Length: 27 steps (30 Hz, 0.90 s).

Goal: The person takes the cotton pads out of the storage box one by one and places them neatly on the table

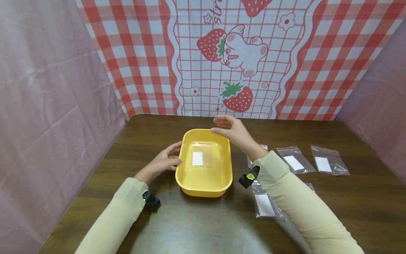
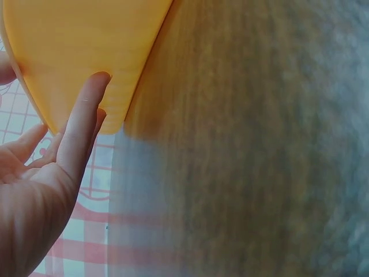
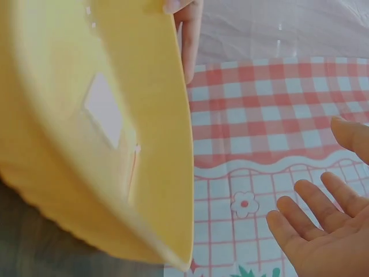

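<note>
A yellow plastic basin [image 1: 219, 178] stands on the brown table. Inside it, toward the left, lies a clear bag with a white rectangle [image 1: 197, 158], also visible in the right wrist view. Along the basin's left wall is my left hand [image 1: 162, 163], its extended fingers [image 2: 86, 109] right at the wall and thumb near the rim. My right hand [image 1: 236, 134] hovers over the far right corner, fingers spread and holding nothing; in the right wrist view its palm and fingers [image 3: 300, 216] stand apart from the basin.
Several clear zip bags with white rectangles lie to the right: one bag [image 1: 294, 163] near the middle, another bag [image 1: 323, 164] further right, and a nearer bag [image 1: 264, 205] beside the right forearm. That arm partly covers others. A checkered strawberry cloth [image 1: 152, 70] hangs behind the table.
</note>
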Motion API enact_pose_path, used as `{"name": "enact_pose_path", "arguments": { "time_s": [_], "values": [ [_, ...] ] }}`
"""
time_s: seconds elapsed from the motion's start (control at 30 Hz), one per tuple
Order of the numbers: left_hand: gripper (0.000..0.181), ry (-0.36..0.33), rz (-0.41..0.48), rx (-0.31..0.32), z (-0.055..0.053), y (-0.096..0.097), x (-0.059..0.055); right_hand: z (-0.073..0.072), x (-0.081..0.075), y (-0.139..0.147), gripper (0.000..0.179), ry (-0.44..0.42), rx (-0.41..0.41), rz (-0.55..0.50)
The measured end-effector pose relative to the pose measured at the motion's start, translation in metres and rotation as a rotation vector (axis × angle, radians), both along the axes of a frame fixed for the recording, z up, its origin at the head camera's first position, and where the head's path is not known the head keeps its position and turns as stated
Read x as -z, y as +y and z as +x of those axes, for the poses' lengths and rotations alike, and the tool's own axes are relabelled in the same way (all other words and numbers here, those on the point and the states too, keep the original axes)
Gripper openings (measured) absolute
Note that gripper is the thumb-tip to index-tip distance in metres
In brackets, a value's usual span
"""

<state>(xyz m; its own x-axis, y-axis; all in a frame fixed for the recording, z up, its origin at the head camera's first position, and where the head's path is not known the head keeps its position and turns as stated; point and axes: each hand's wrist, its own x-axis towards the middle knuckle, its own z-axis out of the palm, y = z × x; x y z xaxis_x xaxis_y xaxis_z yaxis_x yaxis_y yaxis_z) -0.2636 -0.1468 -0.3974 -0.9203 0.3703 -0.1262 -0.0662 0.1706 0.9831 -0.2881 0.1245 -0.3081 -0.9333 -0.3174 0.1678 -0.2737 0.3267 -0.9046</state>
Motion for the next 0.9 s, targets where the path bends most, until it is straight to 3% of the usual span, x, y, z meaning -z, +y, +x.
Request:
{"name": "enact_pose_path", "arguments": {
  "time_s": [0.33,0.63,0.9],
  "values": [
    [0.072,0.013,0.015,-0.003,0.001,-0.003,0.002,-0.016,0.001,-0.038,0.052,-0.058,0.043,-0.022],
    [0.073,0.014,0.027,0.003,0.000,-0.003,0.001,-0.033,0.029,-0.057,0.053,-0.144,-0.002,0.022],
    [0.073,0.010,0.025,-0.002,-0.002,-0.002,0.001,-0.037,0.047,-0.057,0.066,-0.152,-0.099,0.237]
  ]
}}
